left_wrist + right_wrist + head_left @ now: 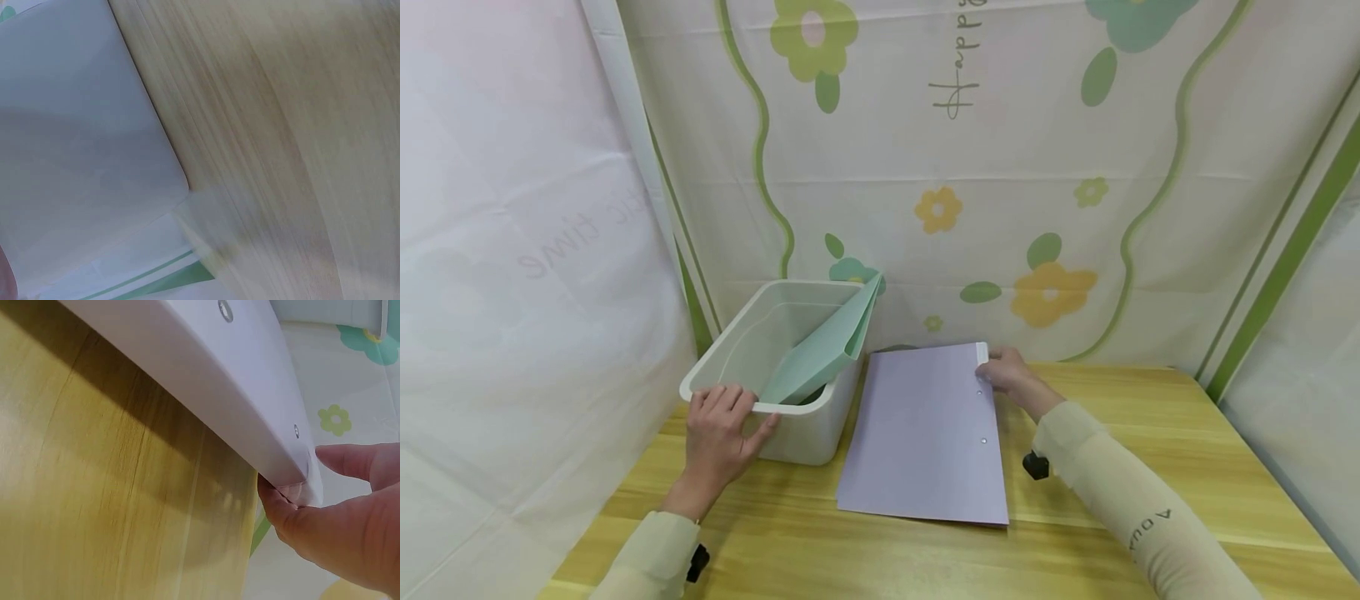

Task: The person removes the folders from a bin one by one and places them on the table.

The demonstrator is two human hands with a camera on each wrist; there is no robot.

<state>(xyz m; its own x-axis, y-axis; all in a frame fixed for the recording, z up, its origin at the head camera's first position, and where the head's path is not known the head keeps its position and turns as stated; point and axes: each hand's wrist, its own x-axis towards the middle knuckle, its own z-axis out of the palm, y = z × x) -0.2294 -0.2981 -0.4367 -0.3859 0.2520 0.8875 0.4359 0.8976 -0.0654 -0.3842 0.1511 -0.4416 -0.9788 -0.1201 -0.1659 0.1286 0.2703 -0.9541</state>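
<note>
Left hand (717, 435) grips bin (808, 437); right hand (1013, 375) pinches folder (921, 433) at far corner.

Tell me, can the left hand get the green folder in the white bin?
Probably yes: the left hand holds the rim of the white bin, close to the green folder, and nothing seems to block the way.

Bin: I see its pale wall (87, 137) filling the left side, rounded at the lower corner.
Worktop: wood grain (281, 125) runs along the bin's edge; I log a hazy patch by the corner, nature unclear.
Cloth: white, green-striped (144, 257), below the bin.
Left hand: I note only a sliver (6, 281), lower left edge.
</note>
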